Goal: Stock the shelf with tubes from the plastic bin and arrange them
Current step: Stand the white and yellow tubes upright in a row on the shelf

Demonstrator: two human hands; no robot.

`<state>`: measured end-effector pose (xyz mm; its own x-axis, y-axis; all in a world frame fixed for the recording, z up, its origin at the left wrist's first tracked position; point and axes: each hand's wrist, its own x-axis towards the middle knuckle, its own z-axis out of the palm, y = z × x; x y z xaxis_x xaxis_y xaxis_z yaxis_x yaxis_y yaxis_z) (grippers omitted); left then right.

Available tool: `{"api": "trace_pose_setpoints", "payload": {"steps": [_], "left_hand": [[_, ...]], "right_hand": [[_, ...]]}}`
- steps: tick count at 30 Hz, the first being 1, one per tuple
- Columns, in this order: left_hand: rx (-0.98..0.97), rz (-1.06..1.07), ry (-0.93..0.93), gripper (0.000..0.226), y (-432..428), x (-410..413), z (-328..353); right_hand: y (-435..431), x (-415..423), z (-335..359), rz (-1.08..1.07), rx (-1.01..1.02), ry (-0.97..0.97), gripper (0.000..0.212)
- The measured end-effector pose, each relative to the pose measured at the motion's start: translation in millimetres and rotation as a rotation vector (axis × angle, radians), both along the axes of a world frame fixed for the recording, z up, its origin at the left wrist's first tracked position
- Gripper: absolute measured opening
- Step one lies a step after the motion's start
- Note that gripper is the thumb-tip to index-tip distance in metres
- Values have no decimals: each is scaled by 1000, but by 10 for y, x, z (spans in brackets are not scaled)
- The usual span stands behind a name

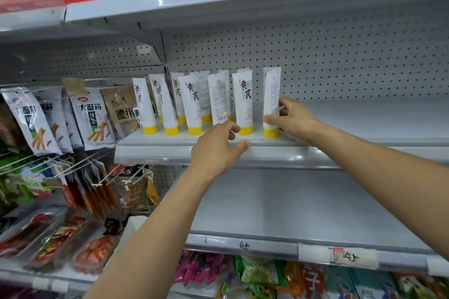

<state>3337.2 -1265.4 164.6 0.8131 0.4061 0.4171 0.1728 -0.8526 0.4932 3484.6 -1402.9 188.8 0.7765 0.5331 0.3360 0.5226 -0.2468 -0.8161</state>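
STOCKING UNDERWAY, arranging stage: approx. a dozen white tubes (192,102) w/ yellow caps stand cap-down in two loose rows at the left end of the shelf (340,150), near its front edge. The shelf's right stretch is bare.

The person's right hand (291,116) pinches the end tube (272,94), rightmost of the front row. The thumb is on its near face just above the cap, and the fingers curl round its right side. The tube stands upright w/ its cap on the shelf.

The left hand (216,148) sits at the foot of the reversed tube (218,97), which shows small print & a barcode instead of the brand characters. Its fingers curl in front of the cap and the thumb lies along the shelf's front lip. Whether it actually grips that tube can't be told, since the cap is hidden.

The plastic bin is not in view. Snack packets (90,119) hang to the left.

Likely step: squaring up & spacing the front row. The next move prob. calls for turning the back-facing tubes label-forward w/o knocking their neighbours, several of which lean.
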Motion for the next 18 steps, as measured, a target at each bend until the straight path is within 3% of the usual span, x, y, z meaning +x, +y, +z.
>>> {"api": "trace_pose_setpoints", "payload": {"steps": [6,12,18], "left_hand": [[1,14,10,36,-3,6,4],[27,33,18,36,-70,-17,18],[91,72,20,32,-235,-163,-104]], "right_hand": [[13,46,7,-14,-37,-17,34],[-60,21,-11,-103,-144,-36,56],[-396,-183,-137,-177,-273,-257,37]]}}
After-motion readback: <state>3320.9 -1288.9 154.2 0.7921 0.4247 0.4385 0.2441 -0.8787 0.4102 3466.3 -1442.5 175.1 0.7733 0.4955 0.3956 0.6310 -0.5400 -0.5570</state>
